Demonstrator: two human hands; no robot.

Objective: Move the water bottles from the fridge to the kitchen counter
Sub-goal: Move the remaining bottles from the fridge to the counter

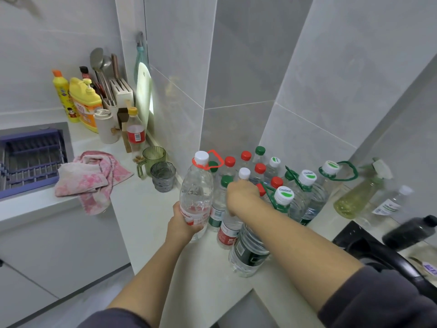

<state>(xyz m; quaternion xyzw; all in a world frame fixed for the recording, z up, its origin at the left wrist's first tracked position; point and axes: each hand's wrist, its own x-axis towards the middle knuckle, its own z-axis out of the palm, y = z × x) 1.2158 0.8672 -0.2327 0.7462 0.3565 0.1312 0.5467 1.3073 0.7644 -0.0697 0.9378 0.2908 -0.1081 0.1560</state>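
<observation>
A tall clear water bottle with a white cap, red carry ring and red label stands at the near left of a cluster on the white counter. My left hand grips its lower part. My right hand reaches over the cluster, its fingers round the neck of a white-capped bottle. Several bottles with red caps and green caps stand behind. Large white-and-green-capped bottles stand to the right. What the right fingers touch is partly hidden.
Two tinted cups stand left of the bottles against the tiled wall. A pink towel lies by the purple dish rack. Detergent bottles and a utensil holder sit at the back left. A spray bottle and black stove are at right.
</observation>
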